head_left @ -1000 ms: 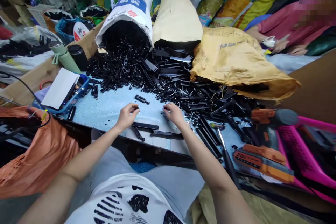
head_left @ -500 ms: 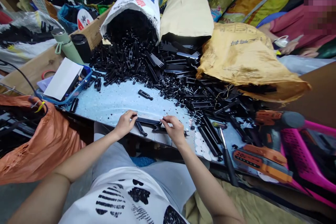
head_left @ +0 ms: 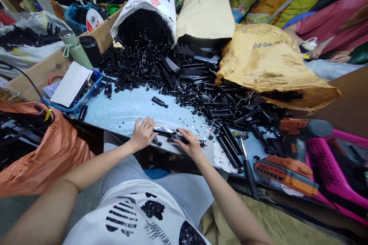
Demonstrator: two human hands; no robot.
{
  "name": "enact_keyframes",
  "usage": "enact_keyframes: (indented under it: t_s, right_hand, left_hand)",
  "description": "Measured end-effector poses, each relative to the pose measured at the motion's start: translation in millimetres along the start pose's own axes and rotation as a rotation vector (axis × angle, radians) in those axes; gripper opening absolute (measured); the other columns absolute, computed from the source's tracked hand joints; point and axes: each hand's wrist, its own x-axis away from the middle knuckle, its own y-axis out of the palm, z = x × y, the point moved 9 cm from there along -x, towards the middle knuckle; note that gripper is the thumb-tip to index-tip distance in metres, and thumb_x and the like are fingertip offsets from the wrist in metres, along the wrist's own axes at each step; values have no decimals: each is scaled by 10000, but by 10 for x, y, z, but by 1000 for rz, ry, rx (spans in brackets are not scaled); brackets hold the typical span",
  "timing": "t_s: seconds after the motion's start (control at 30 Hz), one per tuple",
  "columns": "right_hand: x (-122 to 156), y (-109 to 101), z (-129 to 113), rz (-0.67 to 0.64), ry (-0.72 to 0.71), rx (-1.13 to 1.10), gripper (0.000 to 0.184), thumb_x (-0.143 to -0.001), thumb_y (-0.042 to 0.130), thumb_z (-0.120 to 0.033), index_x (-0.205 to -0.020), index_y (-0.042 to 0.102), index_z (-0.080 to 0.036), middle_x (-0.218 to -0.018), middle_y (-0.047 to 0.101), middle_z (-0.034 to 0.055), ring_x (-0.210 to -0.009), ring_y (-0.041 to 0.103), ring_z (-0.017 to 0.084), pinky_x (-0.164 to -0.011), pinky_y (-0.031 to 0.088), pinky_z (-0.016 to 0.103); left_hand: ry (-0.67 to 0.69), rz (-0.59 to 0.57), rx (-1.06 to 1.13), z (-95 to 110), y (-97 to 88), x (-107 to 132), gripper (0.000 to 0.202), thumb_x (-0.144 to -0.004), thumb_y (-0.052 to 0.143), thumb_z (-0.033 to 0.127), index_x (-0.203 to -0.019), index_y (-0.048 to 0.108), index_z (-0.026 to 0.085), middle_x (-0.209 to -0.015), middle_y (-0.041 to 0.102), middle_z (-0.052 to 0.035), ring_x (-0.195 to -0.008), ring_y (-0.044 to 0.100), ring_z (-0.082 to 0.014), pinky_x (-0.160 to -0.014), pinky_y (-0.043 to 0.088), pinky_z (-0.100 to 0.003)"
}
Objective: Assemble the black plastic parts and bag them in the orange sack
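My left hand [head_left: 143, 134] lies with its fingers spread on the light blue table [head_left: 123, 109], its fingertips at the left end of a long black plastic bar [head_left: 165, 130]. My right hand [head_left: 189, 144] rests with fingers stretched out on the joint of a second black bar [head_left: 184, 139] near the table's front edge. A small black part [head_left: 160, 102] lies alone just beyond the hands. Behind it a big heap of black plastic parts [head_left: 161, 69] spills from a white sack [head_left: 151, 5].
Yellow sacks [head_left: 267, 65] lie at the back right. An orange cordless drill [head_left: 287, 153] and a screwdriver [head_left: 245, 160] lie to the right. At the left stand two flasks [head_left: 83, 49] and a blue tray [head_left: 76, 97] with a white card. Another person in pink [head_left: 330, 26] sits far right.
Both hands pulled back from the heap to the front edge. They went from pinching small parts to lying flat on the long black bars.
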Motion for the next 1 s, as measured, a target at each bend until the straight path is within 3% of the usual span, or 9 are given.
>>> enact_keyframes:
  t_s: [0.07, 0.13, 0.23, 0.43, 0.6, 0.67, 0.83, 1.0]
  right_hand:
    - [38, 56, 56, -24, 31, -5, 461, -846, 583, -388, -1276, 533, -230, -1126, 617, 92, -998, 608, 187, -890, 502, 333]
    - [73, 84, 89, -22, 41, -4, 484, -850, 578, -387, -1302, 508, -229, -1091, 632, 89, -965, 617, 184, -871, 506, 332]
    - [95, 94, 112, -34, 1, 4, 485, -862, 565, -374, -1318, 490, -228, -1013, 657, 76, -931, 617, 176, -855, 504, 333]
    - [14, 157, 144, -274, -182, 85, 441, -889, 519, -376, -1302, 505, -223, -899, 644, 66, -836, 593, 166, -745, 506, 300]
    - [-65, 143, 129, -389, -329, 86, 430, -892, 513, -391, -1282, 525, -211, -872, 639, 67, -788, 582, 153, -712, 492, 281]
    - [-58, 157, 124, -389, -319, 92, 432, -879, 530, -407, -1266, 542, -214, -860, 638, 63, -772, 581, 150, -701, 488, 276]
    - [-19, 89, 186, -182, -145, 137, 415, -867, 551, -387, -1248, 562, -226, -888, 636, 64, -831, 587, 171, -758, 495, 311]
    - [-1, 162, 125, -344, -226, 61, 426, -875, 522, -396, -1289, 520, -294, -862, 631, 53, -799, 612, 194, -713, 530, 333]
  left_hand:
    - [103, -118, 36, 266, 126, -145, 510, -872, 497, 435, -1281, 449, 133, -1301, 506, -178, -1265, 396, -317, -1038, 255, -510]
    - [156, -271, 77, 467, 312, -274, 583, -830, 540, 494, -1263, 453, 115, -1217, 549, -177, -1176, 467, -309, -971, 335, -460]
    - [121, -372, 104, 522, 498, -400, 500, -831, 547, 486, -1167, 504, 118, -1069, 593, -142, -1033, 536, -285, -852, 403, -402]
    - [141, -373, 140, 457, 543, -400, 420, -801, 609, 426, -1103, 512, 152, -1041, 575, -110, -1016, 524, -267, -825, 404, -368]
    - [140, -330, 125, 502, 507, -406, 495, -761, 614, 510, -1078, 517, 142, -1032, 570, -108, -1001, 522, -270, -828, 401, -373]
    - [138, -331, 115, 521, 518, -398, 485, -779, 593, 515, -1072, 517, 135, -1026, 571, -112, -995, 522, -270, -817, 404, -375]
    - [94, -312, 106, 494, 528, -391, 411, -813, 574, 453, -1064, 516, 134, -1022, 571, -114, -1003, 520, -267, -830, 404, -385]
    - [68, -299, 131, 518, 526, -412, 417, -775, 608, 456, -1050, 544, 149, -1017, 593, -97, -986, 548, -257, -829, 431, -368]
